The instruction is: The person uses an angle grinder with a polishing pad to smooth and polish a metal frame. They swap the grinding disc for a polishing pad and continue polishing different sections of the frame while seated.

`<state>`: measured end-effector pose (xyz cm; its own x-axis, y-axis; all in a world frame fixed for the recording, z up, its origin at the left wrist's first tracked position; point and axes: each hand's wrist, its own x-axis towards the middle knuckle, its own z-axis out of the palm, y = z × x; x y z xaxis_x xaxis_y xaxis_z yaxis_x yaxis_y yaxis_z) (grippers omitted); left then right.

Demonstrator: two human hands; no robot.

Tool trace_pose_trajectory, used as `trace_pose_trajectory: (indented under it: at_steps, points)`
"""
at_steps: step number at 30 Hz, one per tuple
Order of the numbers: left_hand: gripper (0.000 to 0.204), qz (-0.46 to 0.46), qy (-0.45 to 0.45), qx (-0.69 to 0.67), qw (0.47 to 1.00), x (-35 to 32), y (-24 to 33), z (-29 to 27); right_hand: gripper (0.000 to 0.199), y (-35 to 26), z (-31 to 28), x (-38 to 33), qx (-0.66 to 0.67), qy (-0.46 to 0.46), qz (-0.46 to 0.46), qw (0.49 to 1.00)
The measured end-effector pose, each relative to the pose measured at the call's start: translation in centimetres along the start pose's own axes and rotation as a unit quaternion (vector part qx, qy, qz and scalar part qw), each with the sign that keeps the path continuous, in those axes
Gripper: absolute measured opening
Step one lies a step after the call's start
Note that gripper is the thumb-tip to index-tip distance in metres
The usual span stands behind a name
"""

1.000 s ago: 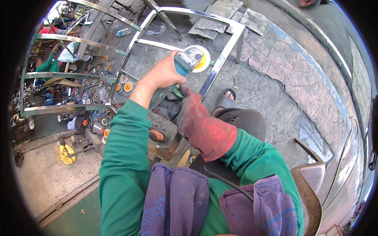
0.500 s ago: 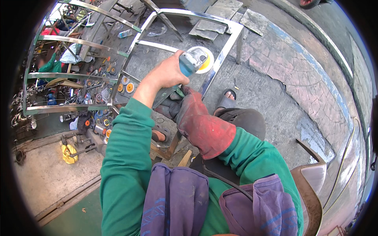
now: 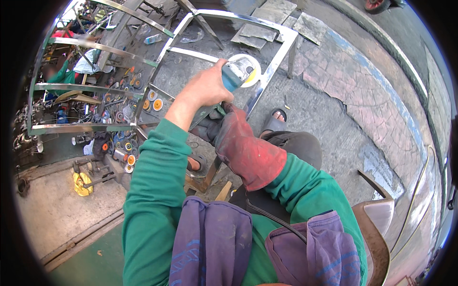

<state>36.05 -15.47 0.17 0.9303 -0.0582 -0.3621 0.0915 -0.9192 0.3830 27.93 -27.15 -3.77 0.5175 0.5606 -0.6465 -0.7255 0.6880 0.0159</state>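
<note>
A teal angle grinder (image 3: 234,76) with a silver head lies across the shiny metal frame (image 3: 275,65). Its round white-and-yellow disc (image 3: 256,77) meets or overlaps the frame's right bar; exact contact cannot be made out. My bare left hand (image 3: 210,86) is closed round the grinder's body just behind the head. Lower down, my right hand (image 3: 230,125), in a red work glove, is closed at the tool's rear part. The glove and my left hand hide most of that rear part, and the gloved fingers show only partly. A dark cord (image 3: 276,220) runs over my lap.
Several orange and grey discs (image 3: 158,104) lie on the ground at left, beyond a second barred frame (image 3: 86,127). Stone slabs (image 3: 267,23) are at the far side. A curved brown furniture piece (image 3: 379,238) stands by my right. Another person's green sleeve (image 3: 62,76) shows at far left.
The grinder and both my hands have shifted slightly to the right along with a small shift of the view. My grip looks the same.
</note>
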Motion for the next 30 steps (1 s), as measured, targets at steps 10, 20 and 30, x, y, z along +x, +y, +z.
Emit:
trace_pose_trajectory:
  at_steps: [10,20,30]
  points:
    - [0.105,0.004,-0.019,0.005,1.0,-0.1,0.6,-0.1,0.042,0.5,-0.8,0.8,0.008,-0.037,-0.014,0.999]
    - [0.102,0.017,0.006,-0.011,1.0,0.1,0.1,0.2,0.037,0.2,-0.4,0.7,0.021,-0.001,-0.006,1.0]
    - [0.1,0.03,-0.003,0.004,1.0,0.0,0.3,0.0,0.033,1.4,-1.7,2.8,0.041,-0.038,-0.014,0.998]
